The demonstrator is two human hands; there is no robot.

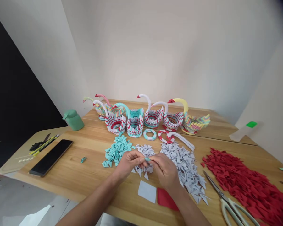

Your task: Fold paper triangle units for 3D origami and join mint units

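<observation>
Over the middle of the table, my left hand (130, 162) and my right hand (164, 168) meet fingertip to fingertip. Both pinch a small teal folded paper piece (147, 159) between them. Behind the fingers lies a small heap of white folded paper triangles (145, 150). Left of it is a pile of teal triangles (119, 149), close to my left hand. A larger pile of white triangles (184, 163) spreads beside my right hand. Below the hands lie a white paper sheet (147, 191) and a red paper sheet (166, 199), partly under my right forearm.
Several folded paper swans (153, 116) stand along the back, with paper rings (150, 134) before them. Red triangles (247, 182) and scissors (226, 201) lie at right. On the left are a phone (51, 157), a green lidded container (73, 120) and a single teal piece (83, 159).
</observation>
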